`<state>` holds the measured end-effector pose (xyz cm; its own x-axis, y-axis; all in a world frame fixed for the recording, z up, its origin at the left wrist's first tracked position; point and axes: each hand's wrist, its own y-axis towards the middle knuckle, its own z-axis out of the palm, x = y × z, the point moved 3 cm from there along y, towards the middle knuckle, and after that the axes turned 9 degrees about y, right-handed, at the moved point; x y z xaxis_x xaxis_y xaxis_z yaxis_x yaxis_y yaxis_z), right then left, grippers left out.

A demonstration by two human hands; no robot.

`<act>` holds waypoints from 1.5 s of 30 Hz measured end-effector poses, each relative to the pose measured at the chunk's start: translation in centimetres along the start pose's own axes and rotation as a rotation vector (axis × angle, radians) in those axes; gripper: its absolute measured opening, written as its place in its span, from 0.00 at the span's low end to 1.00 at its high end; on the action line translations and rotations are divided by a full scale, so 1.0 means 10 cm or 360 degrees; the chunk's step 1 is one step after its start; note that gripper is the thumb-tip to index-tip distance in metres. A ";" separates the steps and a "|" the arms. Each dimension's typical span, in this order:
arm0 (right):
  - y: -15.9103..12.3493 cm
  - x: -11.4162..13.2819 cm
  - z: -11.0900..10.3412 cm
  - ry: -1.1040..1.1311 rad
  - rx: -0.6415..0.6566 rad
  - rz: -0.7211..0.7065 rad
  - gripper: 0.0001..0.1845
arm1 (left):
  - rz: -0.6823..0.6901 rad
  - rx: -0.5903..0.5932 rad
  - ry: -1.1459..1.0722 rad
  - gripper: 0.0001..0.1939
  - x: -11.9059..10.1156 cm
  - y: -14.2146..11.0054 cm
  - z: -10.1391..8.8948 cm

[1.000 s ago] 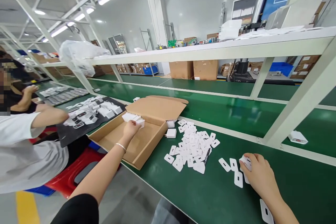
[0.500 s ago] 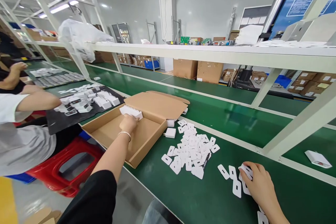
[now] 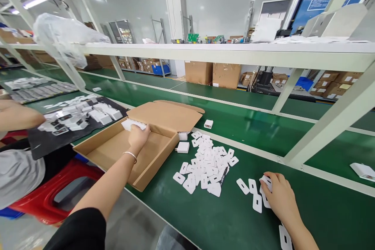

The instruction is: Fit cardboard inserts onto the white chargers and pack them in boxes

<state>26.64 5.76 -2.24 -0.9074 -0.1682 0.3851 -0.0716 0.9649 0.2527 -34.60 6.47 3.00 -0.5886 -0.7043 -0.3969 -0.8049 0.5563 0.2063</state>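
Observation:
My left hand [image 3: 138, 137] reaches into an open cardboard box [image 3: 156, 166], its fingers closed at a white charger [image 3: 129, 124] by the far left inner wall; its fingertips are partly hidden. At the right, my right hand [image 3: 281, 195] pinches a small white slotted plate [image 3: 266, 181] just over the green table. Several similar loose plates [image 3: 257, 203] lie beside and below that hand. Between the hands spreads a heap of white slotted plates [image 3: 208, 164] with a dark strip [image 3: 224, 175] among them. Against the box's right side stands a white charger with prongs [image 3: 183, 147].
A green conveyor belt [image 3: 234, 121] behind the table carries a white charger [image 3: 208, 124] and another unit [image 3: 362, 172]. A white shelf [image 3: 205, 51] crosses overhead. At left, a co-worker's arm [image 3: 20, 114] is near a black mat [image 3: 38, 140] of white chargers, above a red stool [image 3: 38, 203].
The view has turned slightly right. On the belt, two white units have moved right, one coming out from behind the box flap. Both hands keep nearly the same places.

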 end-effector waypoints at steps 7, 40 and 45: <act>-0.02 0.02 0.02 0.0097 0.0019 -0.0079 0.20 | 0.0611 -0.0004 -0.0151 0.15 -0.99 -0.50 0.01; -0.15 0.38 -0.05 0.0138 0.0036 -0.0154 0.13 | 0.1571 0.0561 -0.0239 0.25 -3.18 -2.59 0.84; -0.13 0.31 -0.03 0.0318 -0.0027 -0.0011 0.16 | 0.1709 0.0637 -0.0826 0.23 -2.52 -2.88 0.41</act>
<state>24.01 3.93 -1.13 -0.8066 -0.2134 0.5512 -0.0692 0.9602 0.2705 3.73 9.96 3.38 -0.7592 0.3910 -0.5203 0.1931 0.8988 0.3936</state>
